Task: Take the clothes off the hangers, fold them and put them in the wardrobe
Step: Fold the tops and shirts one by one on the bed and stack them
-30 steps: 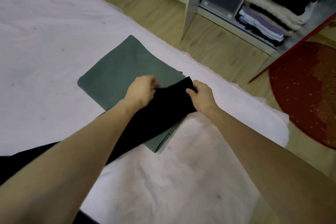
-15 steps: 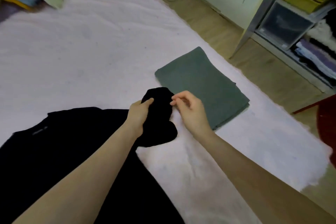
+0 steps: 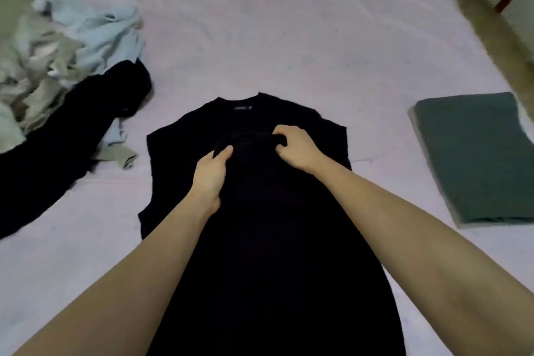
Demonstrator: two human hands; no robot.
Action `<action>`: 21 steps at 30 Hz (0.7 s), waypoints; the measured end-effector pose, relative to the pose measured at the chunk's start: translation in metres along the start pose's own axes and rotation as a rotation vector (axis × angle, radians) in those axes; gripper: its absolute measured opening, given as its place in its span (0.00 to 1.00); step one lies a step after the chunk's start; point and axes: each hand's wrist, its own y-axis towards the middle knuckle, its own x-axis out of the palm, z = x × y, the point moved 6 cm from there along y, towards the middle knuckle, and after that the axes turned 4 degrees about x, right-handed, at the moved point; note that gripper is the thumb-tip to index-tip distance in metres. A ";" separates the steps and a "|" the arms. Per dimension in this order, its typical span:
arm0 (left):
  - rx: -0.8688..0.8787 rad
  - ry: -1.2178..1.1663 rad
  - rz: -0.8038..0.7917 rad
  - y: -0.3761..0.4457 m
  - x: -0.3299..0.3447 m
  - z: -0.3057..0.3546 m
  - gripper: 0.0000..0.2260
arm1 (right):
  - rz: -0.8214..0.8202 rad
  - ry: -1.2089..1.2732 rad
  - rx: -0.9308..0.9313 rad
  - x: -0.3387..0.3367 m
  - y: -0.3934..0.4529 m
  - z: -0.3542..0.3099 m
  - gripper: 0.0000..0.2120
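Both hands, left hand and right hand, pinched the half-folded black shirt mid-bed; one green garment lay folded at the right edge, a pile of clothes unfolded.

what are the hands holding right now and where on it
Both the left hand and right hand pinch a folded-in part of the black shirt over its chest; it looks like a sleeve.

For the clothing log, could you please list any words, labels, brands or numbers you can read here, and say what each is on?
Neck label inside the collar of the black garment: pale lettering, too small and blurred to read.
Small tag beside that label: unreadable.
Folded grey-green garment, clothes pile, bedsheet: no text visible.
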 end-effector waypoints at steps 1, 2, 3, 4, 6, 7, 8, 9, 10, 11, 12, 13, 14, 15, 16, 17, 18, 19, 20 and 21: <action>-0.005 0.018 0.024 -0.001 -0.015 -0.009 0.07 | -0.008 -0.006 -0.012 0.011 0.002 -0.009 0.09; -0.010 0.022 0.070 -0.003 -0.046 -0.023 0.07 | -0.048 -0.027 -0.036 0.037 0.004 -0.026 0.09; -0.008 0.047 0.127 -0.006 -0.087 -0.040 0.07 | -0.094 -0.041 -0.059 0.073 0.007 -0.046 0.09; -0.005 0.085 0.149 -0.007 -0.101 -0.051 0.07 | -0.106 -0.068 -0.064 0.086 0.007 -0.051 0.09; -0.053 0.165 0.192 -0.008 -0.148 -0.085 0.07 | -0.155 -0.129 -0.070 0.136 0.007 -0.063 0.09; -0.090 0.218 0.192 -0.006 -0.166 -0.103 0.07 | -0.165 -0.157 -0.061 0.158 0.007 -0.064 0.09; -0.127 0.281 0.184 -0.004 -0.181 -0.121 0.07 | -0.172 -0.199 -0.055 0.179 0.006 -0.065 0.10; -0.159 0.350 0.167 -0.001 -0.195 -0.139 0.07 | -0.171 -0.250 -0.063 0.199 0.006 -0.064 0.10; -0.178 0.418 0.140 0.003 -0.202 -0.154 0.06 | -0.159 -0.318 -0.075 0.213 0.005 -0.061 0.11; -0.182 0.477 0.103 0.007 -0.202 -0.162 0.05 | -0.133 -0.380 -0.088 0.218 0.005 -0.057 0.12; -0.172 0.525 0.069 0.010 -0.205 -0.171 0.04 | -0.107 -0.442 -0.109 0.228 0.005 -0.055 0.13; -0.153 0.560 0.036 0.014 -0.207 -0.176 0.06 | -0.074 -0.495 -0.131 0.236 0.005 -0.054 0.14; -0.111 0.588 0.008 0.020 -0.207 -0.180 0.09 | -0.046 -0.531 -0.149 0.241 0.007 -0.053 0.14; -0.066 0.632 0.001 0.024 -0.209 -0.181 0.10 | -0.018 -0.551 -0.165 0.244 0.007 -0.053 0.14; -0.021 0.670 0.023 0.028 -0.213 -0.180 0.10 | 0.005 -0.560 -0.173 0.246 0.008 -0.052 0.14; 0.000 0.706 0.067 0.028 -0.217 -0.178 0.08 | 0.030 -0.559 -0.174 0.245 0.009 -0.052 0.14; 0.003 0.752 0.115 0.029 -0.223 -0.178 0.08 | 0.050 -0.555 -0.168 0.244 0.009 -0.052 0.15; -0.003 0.825 0.155 0.027 -0.229 -0.177 0.09 | 0.064 -0.547 -0.156 0.242 0.008 -0.051 0.16; 0.012 0.903 0.194 0.025 -0.234 -0.174 0.11 | 0.079 -0.535 -0.146 0.238 0.007 -0.051 0.17; 0.054 0.957 0.228 0.024 -0.236 -0.167 0.13 | 0.088 -0.528 -0.137 0.234 0.005 -0.050 0.18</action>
